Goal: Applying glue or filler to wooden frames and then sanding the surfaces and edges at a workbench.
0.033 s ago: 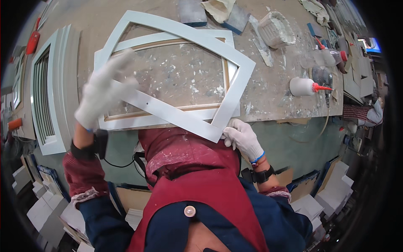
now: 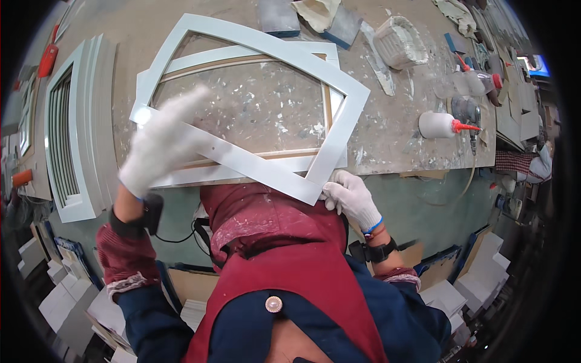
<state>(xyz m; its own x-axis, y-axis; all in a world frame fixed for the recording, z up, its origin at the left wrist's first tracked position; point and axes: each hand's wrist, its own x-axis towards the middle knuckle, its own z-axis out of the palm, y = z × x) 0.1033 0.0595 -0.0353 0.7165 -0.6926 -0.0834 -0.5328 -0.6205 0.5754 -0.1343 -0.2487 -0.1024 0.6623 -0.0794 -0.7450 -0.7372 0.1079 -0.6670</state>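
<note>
A white rectangular frame (image 2: 266, 43) lies askew on top of a second white frame (image 2: 302, 162), which has a tan inner edge. My right hand (image 2: 352, 199), in a white glove, is closed with its fingertips at the near right corner of the upper frame. That corner juts past the table edge. Over the left part of the two frames is my left hand (image 2: 158, 142), also gloved and blurred by motion. Its fingers look stretched out and apart, and I see nothing in them. Whether it touches the upper frame I cannot tell.
Louvred white panels (image 2: 75, 133) stand at the left. On the paint-spotted table (image 2: 387, 151) are a glue bottle (image 2: 436, 125) with a red nozzle, a white-crusted container (image 2: 399, 42), a cloth (image 2: 316, 13) and blue-edged blocks (image 2: 277, 18). A hose (image 2: 463, 187) hangs off the right edge.
My left hand has moved a little right and nearer to me, over the frames' left side. My right hand and the frames have hardly shifted.
</note>
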